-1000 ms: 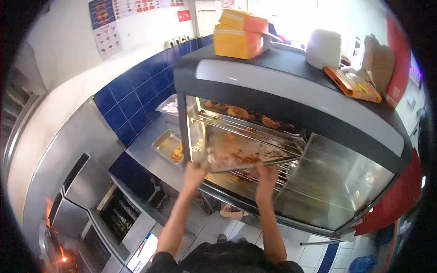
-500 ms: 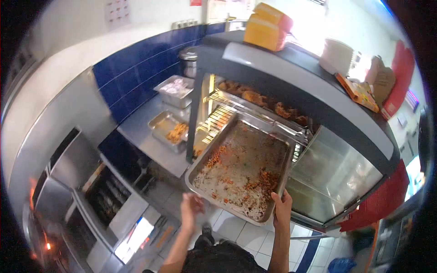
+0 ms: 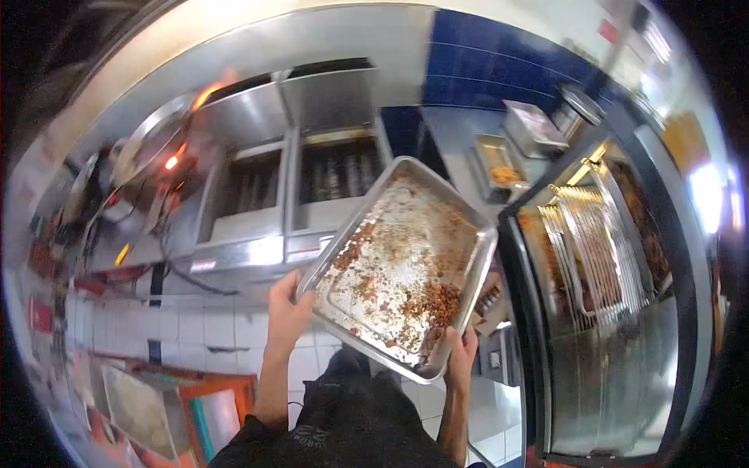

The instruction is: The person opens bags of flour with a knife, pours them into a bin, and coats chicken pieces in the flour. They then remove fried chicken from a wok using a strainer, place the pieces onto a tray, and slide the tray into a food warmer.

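Observation:
A metal baking tray (image 3: 406, 257) is held up in front of me, tilted, with brown crumbs and greasy residue over its bottom. My left hand (image 3: 289, 312) grips its left corner, thumb over the rim. At the lower right side, my right hand (image 3: 460, 355) is closed on the rim, its thumb on top and the other fingers partly hidden beneath. Beyond the tray's right edge stands the heated display cabinet (image 3: 534, 335), with wire racks (image 3: 597, 249) and browned food inside.
Two deep fryers (image 3: 246, 183) line the wall ahead. To their left, flames (image 3: 211, 93) rise near a large pan (image 3: 152, 136). A steel counter (image 3: 456, 129) carries a pan of yellow food (image 3: 499, 164) and a deep metal container (image 3: 534, 129). An orange-framed unit (image 3: 222, 398) is at lower left.
My view has swung left toward the fryers. The tray has come away from the cabinet opening, and my left hand, free before, now grips its corner. My right hand keeps its hold.

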Tool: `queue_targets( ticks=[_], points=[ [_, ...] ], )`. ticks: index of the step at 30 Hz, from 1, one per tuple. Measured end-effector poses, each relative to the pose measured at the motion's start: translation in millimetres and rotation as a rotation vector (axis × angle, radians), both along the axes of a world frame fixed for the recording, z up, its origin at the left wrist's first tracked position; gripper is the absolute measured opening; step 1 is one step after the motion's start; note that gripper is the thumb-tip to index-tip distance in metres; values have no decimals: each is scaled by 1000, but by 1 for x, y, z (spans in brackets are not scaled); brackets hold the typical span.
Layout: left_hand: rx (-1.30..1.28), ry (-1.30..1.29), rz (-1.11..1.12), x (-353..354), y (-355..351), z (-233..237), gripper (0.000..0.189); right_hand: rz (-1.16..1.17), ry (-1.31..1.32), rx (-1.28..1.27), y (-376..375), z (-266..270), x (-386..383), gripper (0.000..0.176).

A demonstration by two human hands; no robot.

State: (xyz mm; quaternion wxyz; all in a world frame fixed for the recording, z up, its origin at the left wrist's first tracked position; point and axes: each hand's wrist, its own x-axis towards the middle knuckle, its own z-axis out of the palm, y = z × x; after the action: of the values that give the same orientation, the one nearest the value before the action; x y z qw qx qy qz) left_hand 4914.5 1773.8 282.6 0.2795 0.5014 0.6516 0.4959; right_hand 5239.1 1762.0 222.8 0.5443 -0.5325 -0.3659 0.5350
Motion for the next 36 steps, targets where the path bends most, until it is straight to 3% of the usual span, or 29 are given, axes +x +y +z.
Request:
queue_targets(
  ticks=[1,2,3,6,11,13,15,17,18,19,21,23,25,28,29,31,35,36],
  points=[
    [33,0,65,25,-8,15,4,94,146,-90,24,-8,19,23],
    [66,1,122,49,-17,23,7,174,119,18,39,-11,26,21],
    [51,-6,168,48,-29,19,7,244,68,116,37,-7,16,20],
    [201,-82,396,8,-57,-6,14,418,51,55,46,-23,-28,24],
    [112,167,808,-9,-158,-43,10,698,135,119,54,-58,-105,31],
    [141,102,903,26,-200,-43,16,895,-84,87,58,-44,-94,32],
    [-46,51,914,25,-262,-59,24,969,-183,70,38,-25,-115,32],
    [-267,-96,866,51,-302,-37,25,1123,-211,51,46,-37,-116,46],
    [-233,-65,940,68,-313,-37,25,1115,-353,83,40,-29,-121,56],
    [-198,-43,1002,91,-316,-45,25,1090,-507,141,40,-17,-121,66],
    [-107,-115,1231,144,-302,-69,24,1321,-506,214,64,-18,-119,79],
    [-59,-216,1355,-13,-346,3,24,1457,-661,257,5,88,-322,82],
    [-1,-109,1568,48,-334,-15,21,1593,-520,331,22,78,-307,80],
    [91,-198,1800,152,-280,-31,20,1728,-582,474,64,61,-269,73],
    [64,-172,1787,127,-286,-39,20,1721,-602,506,55,42,-293,71],
    [71,-53,1963,145,-273,-26,19,1912,-421,361,52,37,-305,65],
    [-3,2,2033,148,-262,-19,20,2004,-163,209,39,19,-311,50],
    [10,-104,2029,151,-242,-19,20,1935,-367,418,59,38,-317,45]
  ],
)
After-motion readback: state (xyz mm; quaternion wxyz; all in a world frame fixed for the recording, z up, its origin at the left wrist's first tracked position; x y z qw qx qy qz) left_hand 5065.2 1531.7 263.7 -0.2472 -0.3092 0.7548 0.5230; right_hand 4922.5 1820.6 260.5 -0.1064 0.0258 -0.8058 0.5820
